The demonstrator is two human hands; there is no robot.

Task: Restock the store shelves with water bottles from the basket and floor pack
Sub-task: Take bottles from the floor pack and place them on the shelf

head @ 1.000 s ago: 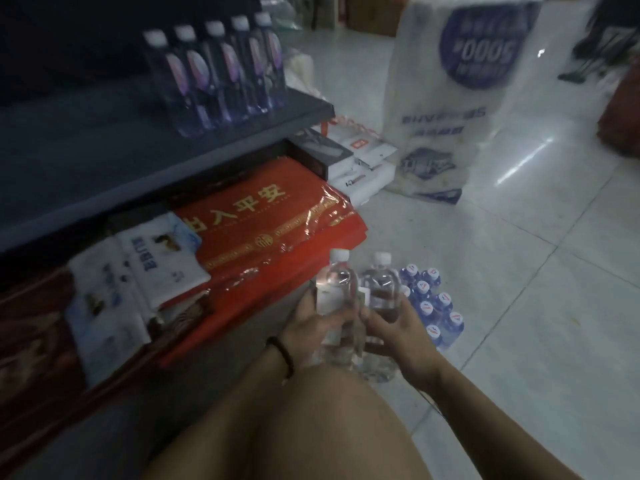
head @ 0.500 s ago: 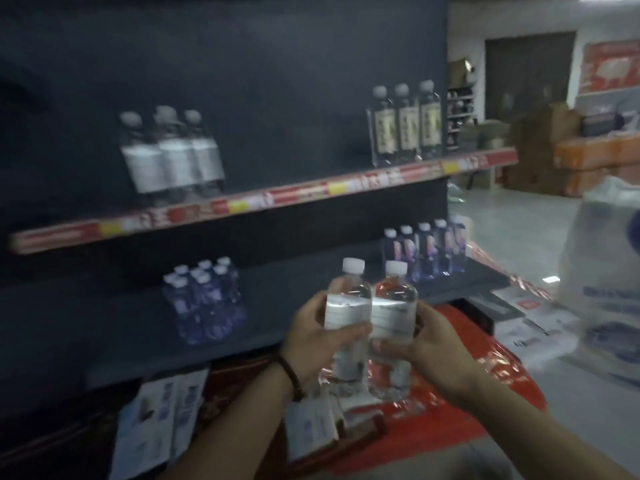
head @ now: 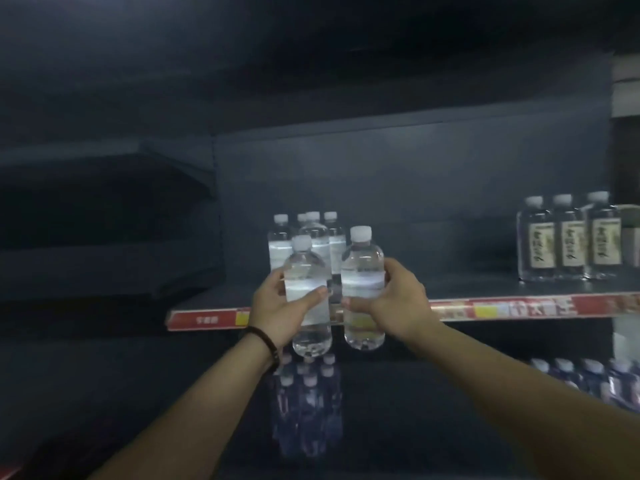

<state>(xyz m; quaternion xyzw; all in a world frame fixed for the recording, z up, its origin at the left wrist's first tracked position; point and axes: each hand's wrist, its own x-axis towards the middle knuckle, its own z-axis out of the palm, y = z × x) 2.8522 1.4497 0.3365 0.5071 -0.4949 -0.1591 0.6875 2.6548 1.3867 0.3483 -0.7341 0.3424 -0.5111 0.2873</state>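
Observation:
My left hand [head: 281,306] grips a clear water bottle [head: 307,271] with a white cap and white label. My right hand [head: 391,299] grips a second clear water bottle [head: 362,268] of the same kind. Both bottles are upright, side by side, held in front of the shelf [head: 519,289] with the red price strip [head: 502,308]. Just behind them on that shelf stands a small group of matching bottles [head: 278,242]. The basket and the floor pack are out of view.
Three square clear bottles with dark labels [head: 568,240] stand at the shelf's right end. On the shelf below are several blue-tinted bottles [head: 308,410] in the middle and more at the right [head: 588,379]. A dark shelf unit [head: 104,220] stands to the left.
I have risen from the floor, and the view swung from the floor pack up to the shelves. Both hands lifted their bottles to the level of the red-strip shelf.

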